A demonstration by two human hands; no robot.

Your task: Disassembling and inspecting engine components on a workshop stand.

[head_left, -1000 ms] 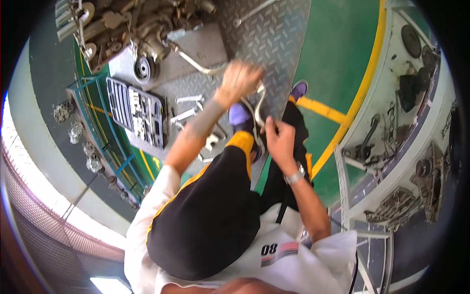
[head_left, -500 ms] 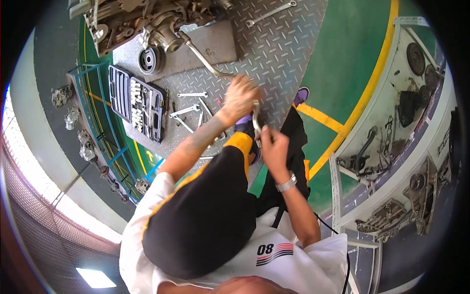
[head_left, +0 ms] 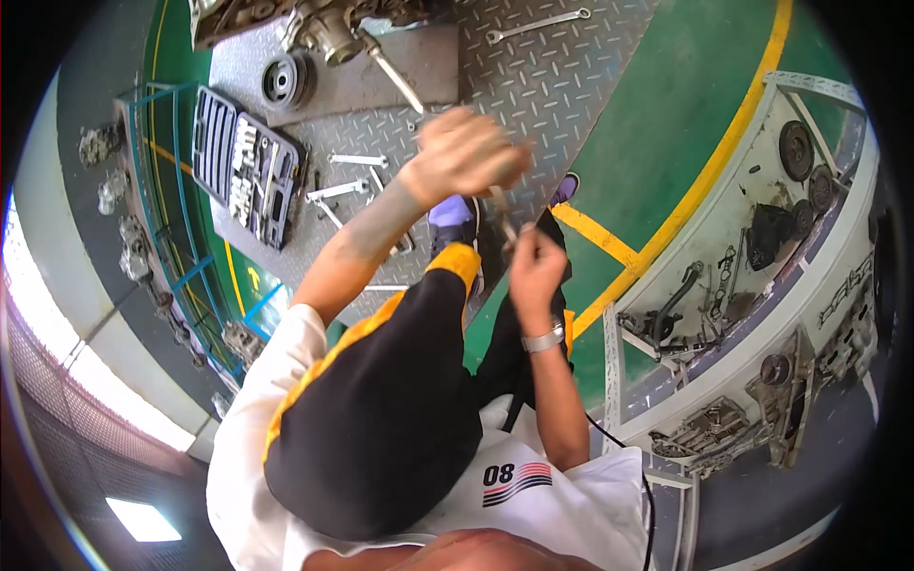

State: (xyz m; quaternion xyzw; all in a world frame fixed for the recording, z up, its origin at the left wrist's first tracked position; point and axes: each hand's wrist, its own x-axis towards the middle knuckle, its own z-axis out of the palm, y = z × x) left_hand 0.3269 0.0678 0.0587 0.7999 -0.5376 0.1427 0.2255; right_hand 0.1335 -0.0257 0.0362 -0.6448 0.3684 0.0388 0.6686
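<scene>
My left hand (head_left: 468, 152), blurred, is closed around a long metal crank handle (head_left: 398, 80) that runs up to the dirty engine assembly (head_left: 328, 36) at top left. My right hand (head_left: 535, 262) is closed on the lower end of that handle, below and right of my left hand; part of the handle is hidden by my fingers. An open tool case (head_left: 246, 167) of sockets lies left of my hands, with several loose wrenches (head_left: 358, 160) beside it. A black pulley (head_left: 286, 81) sits on a grey plate by the engine, and another wrench (head_left: 538, 26) lies farther up.
The checker-plate bench top (head_left: 533, 105) carries these things. My knee and purple shoes (head_left: 447, 214) are beneath my hands. A blue rail frame (head_left: 195, 266) with metal parts stands left. White shelving (head_left: 695, 400) with car parts lines the right, beside green floor marked in yellow.
The view has shifted, so the engine sits higher in the picture. My left hand has shifted about on the handle, dipping and rising in the picture; my right hand has moved only slightly.
</scene>
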